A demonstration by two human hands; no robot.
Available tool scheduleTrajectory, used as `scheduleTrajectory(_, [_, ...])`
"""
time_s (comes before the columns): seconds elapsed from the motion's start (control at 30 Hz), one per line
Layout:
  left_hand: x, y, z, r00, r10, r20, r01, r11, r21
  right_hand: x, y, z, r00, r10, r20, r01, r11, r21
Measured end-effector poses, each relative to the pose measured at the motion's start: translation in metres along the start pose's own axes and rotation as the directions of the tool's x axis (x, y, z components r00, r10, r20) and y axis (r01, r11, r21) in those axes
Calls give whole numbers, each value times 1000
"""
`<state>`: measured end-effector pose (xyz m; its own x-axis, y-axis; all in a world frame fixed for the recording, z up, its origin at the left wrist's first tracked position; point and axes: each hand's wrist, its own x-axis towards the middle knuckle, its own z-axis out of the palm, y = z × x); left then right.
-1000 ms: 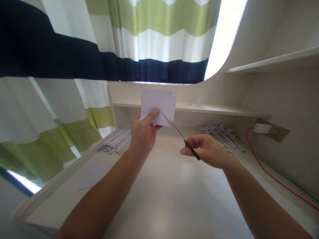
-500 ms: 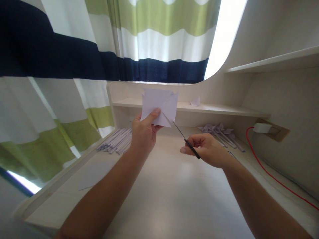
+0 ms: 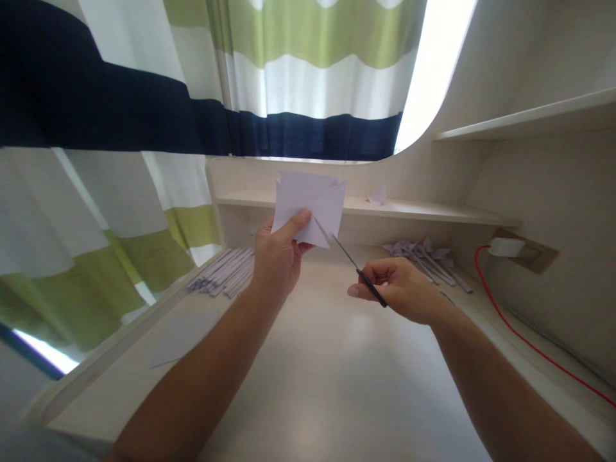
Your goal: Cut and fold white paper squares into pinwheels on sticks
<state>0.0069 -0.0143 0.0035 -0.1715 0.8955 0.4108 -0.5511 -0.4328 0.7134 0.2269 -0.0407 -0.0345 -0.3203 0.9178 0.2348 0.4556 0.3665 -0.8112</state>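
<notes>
A square of white paper (image 3: 308, 196) with slits running in from its corners is held up above the desk. My left hand (image 3: 283, 247) pinches its lower left part, thumb on the near face. In my right hand (image 3: 397, 289) is a pair of scissors (image 3: 366, 282) with dark handles, the fingers closed round them. The blades point up and left, and their tips are at the paper's lower right edge, close to a slit there. Whether the tips touch the paper I cannot tell.
Several rolled paper sticks (image 3: 226, 273) lie at the desk's left. Folded paper pinwheels on sticks (image 3: 426, 256) lie at the back right. A folded paper piece (image 3: 376, 196) sits on the low shelf (image 3: 423, 210). Flat paper (image 3: 183, 337) lies front left. A red cable (image 3: 500, 314) leaves a white plug (image 3: 505, 247).
The paper has tilted very slightly in my left hand, and the slit near the scissors looks a little wider. My right hand and the scissors have hardly moved.
</notes>
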Motion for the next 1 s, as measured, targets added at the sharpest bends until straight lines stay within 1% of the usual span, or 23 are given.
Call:
scheduleTrajectory(0.13, [3, -4, -1, 1000, -3, -2, 2, 1000, -30, -1, 1, -1, 1000, 1, -4, -1, 1000, -18])
scheduleTrajectory(0.37, [-4, 5, 2, 1000, 4, 1, -4, 1000, 4, 0, 2, -1, 1000, 8, -5, -8, 1000, -2])
scheduleTrajectory(0.53, [1, -1, 1, 1000, -2, -20, 2, 1000, -7, 0, 0, 0, 1000, -2, -7, 2, 1000, -12])
scheduleTrajectory(0.67, [3, -4, -1, 1000, -11, -6, 10, 999, -47, -2, -1, 0, 1000, -5, -13, 5, 1000, -30])
scheduleTrajectory(0.8, [2, -4, -1, 1000, 5, -1, -5, 1000, -16, -1, 0, -1, 1000, 1, -14, -1, 1000, -13])
scheduleTrajectory(0.93, [2, -5, -2, 1000, -21, 18, 21, 998, -51, 0, 1, -1, 1000, -7, -19, 7, 1000, -1])
scheduleTrajectory(1.0, [3, -5, -3, 1000, -16, 17, 17, 999, -49, 0, 2, -1, 1000, -4, -18, 4, 1000, 4])
